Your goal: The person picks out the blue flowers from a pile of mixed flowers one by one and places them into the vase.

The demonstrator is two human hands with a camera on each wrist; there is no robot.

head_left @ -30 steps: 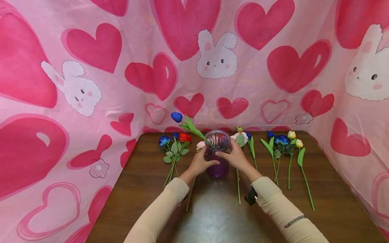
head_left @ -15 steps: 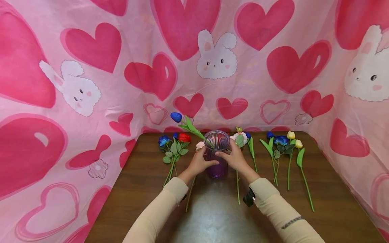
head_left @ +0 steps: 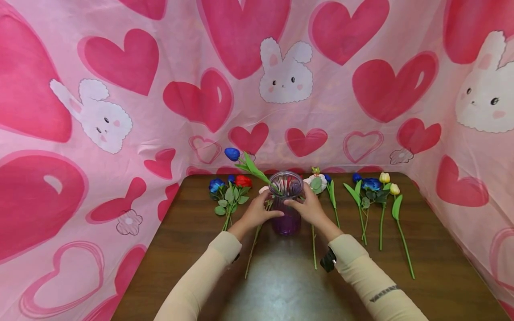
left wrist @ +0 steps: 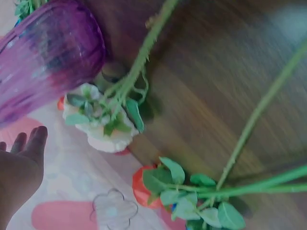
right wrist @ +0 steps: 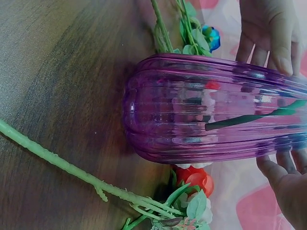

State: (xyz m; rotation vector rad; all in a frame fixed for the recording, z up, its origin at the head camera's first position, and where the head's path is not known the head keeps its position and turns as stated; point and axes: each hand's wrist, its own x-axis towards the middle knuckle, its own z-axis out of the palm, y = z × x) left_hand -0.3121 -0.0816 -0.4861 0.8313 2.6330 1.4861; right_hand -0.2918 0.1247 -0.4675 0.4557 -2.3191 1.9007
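Note:
A ribbed purple glass vase stands upright on the table. Leaning out of its mouth to the left is a blue tulip, whose green stem shows through the glass in the right wrist view. My right hand holds the vase's right side, thumb across the front and fingers behind. On the other side, my left hand is beside the vase with its thumb toward the front. The left wrist view shows some space between the left hand's fingers and the purple glass.
Left on the wooden table lie a blue rose and a red flower. A pale pink flower is behind the left hand. White flowers, another blue rose and yellow tulips lie to the right. Pink heart-print fabric surrounds the table.
My left hand has loosened and shifted slightly left, away from the vase. The right hand, vase and tulip stay about where they were.

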